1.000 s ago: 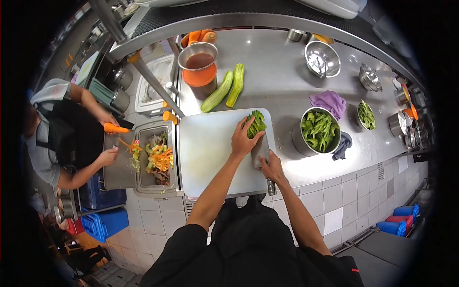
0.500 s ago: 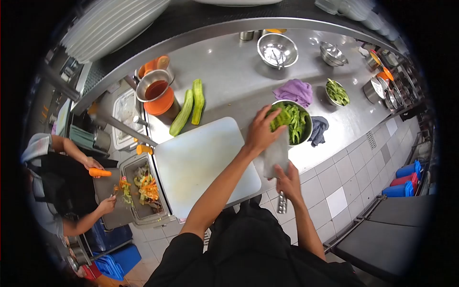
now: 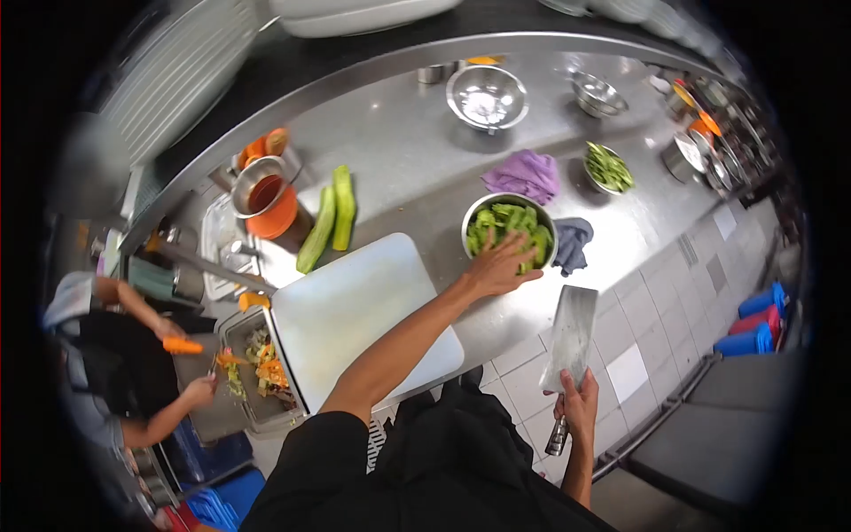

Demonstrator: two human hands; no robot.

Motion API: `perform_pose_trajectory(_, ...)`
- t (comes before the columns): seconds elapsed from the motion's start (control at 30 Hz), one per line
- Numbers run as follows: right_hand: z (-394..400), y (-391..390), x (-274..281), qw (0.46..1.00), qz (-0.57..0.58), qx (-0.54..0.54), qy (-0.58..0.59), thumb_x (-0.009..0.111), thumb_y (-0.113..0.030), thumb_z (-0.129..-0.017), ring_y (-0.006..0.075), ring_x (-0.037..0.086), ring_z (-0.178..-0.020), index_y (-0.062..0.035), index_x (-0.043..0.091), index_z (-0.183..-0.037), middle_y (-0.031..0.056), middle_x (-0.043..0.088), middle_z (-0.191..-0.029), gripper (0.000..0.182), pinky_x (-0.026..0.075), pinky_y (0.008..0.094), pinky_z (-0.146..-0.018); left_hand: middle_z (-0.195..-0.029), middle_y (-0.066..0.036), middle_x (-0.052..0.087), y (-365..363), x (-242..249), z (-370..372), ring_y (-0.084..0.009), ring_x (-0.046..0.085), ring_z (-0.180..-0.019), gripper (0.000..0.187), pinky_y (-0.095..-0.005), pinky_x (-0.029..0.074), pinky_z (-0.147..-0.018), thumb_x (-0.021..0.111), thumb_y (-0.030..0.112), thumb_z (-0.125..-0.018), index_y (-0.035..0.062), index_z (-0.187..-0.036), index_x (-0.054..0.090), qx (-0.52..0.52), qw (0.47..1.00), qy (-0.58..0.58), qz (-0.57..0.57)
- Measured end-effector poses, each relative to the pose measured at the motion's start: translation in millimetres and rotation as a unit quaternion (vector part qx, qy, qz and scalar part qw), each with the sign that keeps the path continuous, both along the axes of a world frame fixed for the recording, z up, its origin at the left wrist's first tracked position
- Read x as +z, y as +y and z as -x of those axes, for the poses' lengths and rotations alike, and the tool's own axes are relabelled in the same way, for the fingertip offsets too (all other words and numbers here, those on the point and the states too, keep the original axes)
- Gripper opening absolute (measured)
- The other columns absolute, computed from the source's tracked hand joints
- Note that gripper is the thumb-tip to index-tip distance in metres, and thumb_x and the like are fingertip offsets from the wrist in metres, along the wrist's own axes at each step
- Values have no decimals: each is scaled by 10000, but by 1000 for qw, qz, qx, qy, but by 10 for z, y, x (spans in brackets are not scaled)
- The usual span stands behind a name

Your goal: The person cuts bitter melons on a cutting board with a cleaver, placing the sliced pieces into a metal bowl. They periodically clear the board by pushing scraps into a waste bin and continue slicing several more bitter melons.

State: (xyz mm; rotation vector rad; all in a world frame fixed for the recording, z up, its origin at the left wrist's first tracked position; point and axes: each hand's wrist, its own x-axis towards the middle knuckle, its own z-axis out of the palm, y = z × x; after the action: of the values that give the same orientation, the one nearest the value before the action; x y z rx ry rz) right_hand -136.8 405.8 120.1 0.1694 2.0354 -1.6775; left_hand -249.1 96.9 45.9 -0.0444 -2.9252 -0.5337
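Note:
My left hand (image 3: pixel 498 266) lies with fingers spread on the cut green vegetable pieces (image 3: pixel 507 219) that fill a steel bowl (image 3: pixel 466 238). In my right hand (image 3: pixel 578 401) is a cleaver (image 3: pixel 573 330), gripped where the blade meets the handle. Its blade points up and away from me, out past the counter's front edge, above the floor. To the left of the bowl lies a white cutting board (image 3: pixel 355 315) with a bare, wet-looking surface. Two peeled green zucchini-like vegetables (image 3: pixel 343 208) rest beyond the board.
A purple cloth (image 3: pixel 525 176), a dark cloth (image 3: pixel 574 246) and a smaller bowl of green strips (image 3: pixel 608 168) surround the bowl. Farther back stand a steel bowl (image 3: pixel 487 96) and a colander (image 3: pixel 598 96). At left, a co-worker holds a carrot (image 3: pixel 183 345) over a scrap bin (image 3: pixel 232 335).
My left hand has lowered green pieces into the bowl and now lies open on them. The cleaver has moved away from the bowl, right and toward me. The view has shifted slightly.

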Motion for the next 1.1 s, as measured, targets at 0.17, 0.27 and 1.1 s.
perform_pose_trajectory(0.17, 112, -161, 139, 998, 31, 46, 23, 578, -201, -1076, 102, 438, -345, -3, 516, -1169, 160, 686, -731, 227, 357, 254, -326, -1405, -192, 613, -1082, -166, -201, -378, 525, -1369, 547, -545, 362, -1156, 662, 486, -969, 136, -1388, 643, 233, 931, 215, -181)
perform_pose_trajectory(0.27, 157, -218, 146, 997, 43, 68, 19, 583, -213, -1076, 97, 444, -344, -4, 517, -1163, 165, 688, -735, 237, 360, 251, -326, -1405, -239, 558, -1987, -552, -645, -412, 614, -1210, 556, -581, 430, -1058, 726, 320, -905, 81, -1386, 583, 616, 774, 143, 1)
perform_pose_trajectory(1.1, -324, -2010, -2, 906, 52, 419, -32, 621, -235, -1062, 84, 421, -352, 16, 524, -1222, 150, 692, -736, 313, 360, 251, -348, -944, -147, 781, -1785, -528, -3623, -231, 735, -765, 262, -368, 571, -700, 778, 166, -902, 89, -1152, 767, 556, 769, 46, -312)
